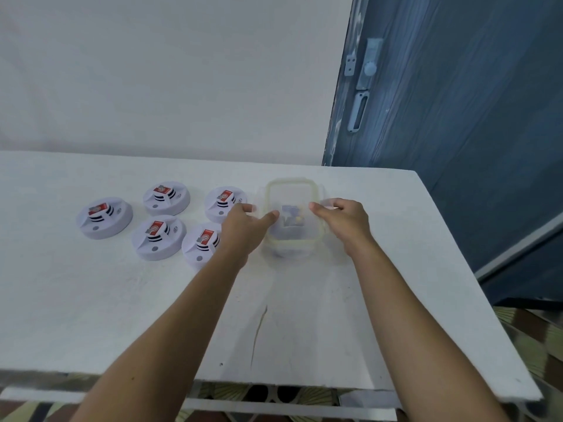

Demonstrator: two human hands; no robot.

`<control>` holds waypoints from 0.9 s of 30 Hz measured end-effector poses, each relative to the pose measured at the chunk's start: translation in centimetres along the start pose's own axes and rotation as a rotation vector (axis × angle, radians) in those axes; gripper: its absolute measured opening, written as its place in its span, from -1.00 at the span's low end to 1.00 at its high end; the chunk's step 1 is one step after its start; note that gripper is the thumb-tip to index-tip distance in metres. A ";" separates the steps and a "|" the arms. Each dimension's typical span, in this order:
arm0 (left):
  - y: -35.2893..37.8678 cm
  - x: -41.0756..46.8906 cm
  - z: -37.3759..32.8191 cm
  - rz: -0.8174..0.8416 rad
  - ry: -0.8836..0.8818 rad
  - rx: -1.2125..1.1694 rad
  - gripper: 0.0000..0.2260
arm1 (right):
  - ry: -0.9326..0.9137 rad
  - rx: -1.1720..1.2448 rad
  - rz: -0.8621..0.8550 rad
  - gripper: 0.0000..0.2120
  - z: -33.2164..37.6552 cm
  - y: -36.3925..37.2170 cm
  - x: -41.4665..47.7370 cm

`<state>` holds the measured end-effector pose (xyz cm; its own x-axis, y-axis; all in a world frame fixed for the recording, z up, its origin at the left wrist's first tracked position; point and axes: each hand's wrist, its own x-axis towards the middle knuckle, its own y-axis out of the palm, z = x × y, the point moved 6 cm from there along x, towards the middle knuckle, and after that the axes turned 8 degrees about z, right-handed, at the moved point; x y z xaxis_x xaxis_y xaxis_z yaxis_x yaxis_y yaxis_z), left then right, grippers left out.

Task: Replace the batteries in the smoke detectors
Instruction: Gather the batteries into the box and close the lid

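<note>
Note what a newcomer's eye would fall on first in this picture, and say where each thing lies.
Five white smoke detectors, each with a red battery on top, cluster on the left of the white table. At its centre stands a clear plastic container with its lid on, the left hand and right hand gripping its sides. A blue door fills the upper right.

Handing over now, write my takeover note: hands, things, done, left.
Hands: left hand pinches the left latch of the container; right hand grips the right latch.
Lid on; contents blurred.
Five smoke detectors lie on the table left of the container, a red battery showing in each.
Done: nothing visible.
Left: open container, swap batteries in all five.
</note>
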<state>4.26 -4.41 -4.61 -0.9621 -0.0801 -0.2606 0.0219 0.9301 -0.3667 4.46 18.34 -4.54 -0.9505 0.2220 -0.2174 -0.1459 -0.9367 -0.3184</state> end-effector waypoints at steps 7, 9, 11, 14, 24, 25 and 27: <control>0.5 0.5 0.2 0.091 -0.057 -0.085 -0.47 | 0.096 0.124 0.088 -0.63 -1.2 0.9 1.0; 0.5 0.6 0.1 0.116 -0.071 -0.130 -0.50 | 0.110 0.133 0.125 -0.65 -1.4 1.1 1.1; 0.5 0.6 -0.1 0.139 -0.073 -0.183 -0.53 | 0.117 0.135 0.145 -0.65 -1.4 1.2 1.2; 0.6 0.6 -0.1 0.169 -0.090 -0.231 -0.56 | 0.123 0.147 0.159 -0.62 -1.5 1.3 1.3; 0.8 0.6 0.8 0.148 0.019 -0.184 -0.69 | 0.130 0.195 0.149 -0.44 -1.8 1.2 1.1; 0.9 0.5 0.9 0.153 0.015 -0.210 -0.72 | 0.124 0.192 0.149 -0.44 -1.7 1.3 1.1; 0.9 0.4 0.8 0.160 0.005 -0.247 -0.77 | 0.121 0.176 0.139 -0.45 -1.7 1.2 1.1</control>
<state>4.11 -3.88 -5.73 -0.9532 0.0763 -0.2926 0.1076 0.9899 -0.0924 3.66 17.95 -6.68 -0.9266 0.1089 -0.3599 -0.0719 -0.9908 -0.1148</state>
